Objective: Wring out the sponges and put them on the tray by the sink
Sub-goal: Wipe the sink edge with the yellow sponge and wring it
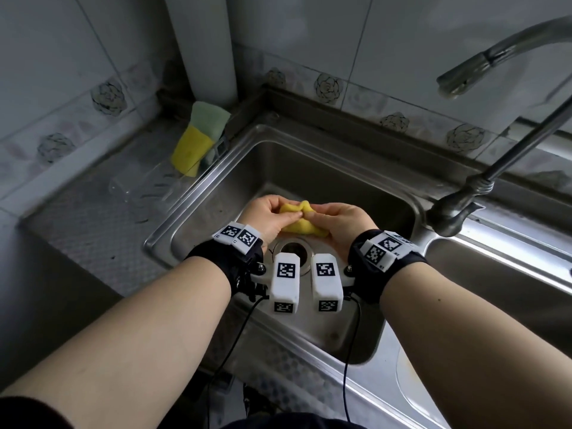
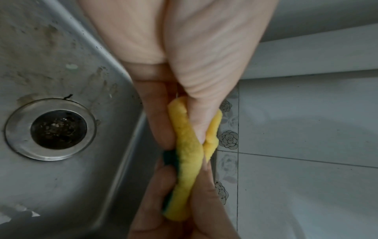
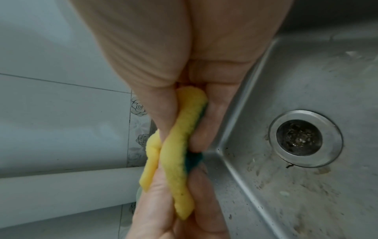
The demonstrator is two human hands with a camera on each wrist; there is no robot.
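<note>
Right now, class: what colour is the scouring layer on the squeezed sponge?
Dark green scouring layer under the yellow foam, clearest in the right wrist view.

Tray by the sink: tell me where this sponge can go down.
The clear tray is bare at its near end, beside the sink rim. Its far end is crowded by a yellow sponge and a green one, propped upright.

Black wrist straps (image 1: pixel 229 261) carry white tagged camera blocks (image 1: pixel 284 281) and black cables (image 1: pixel 229 342).
</note>
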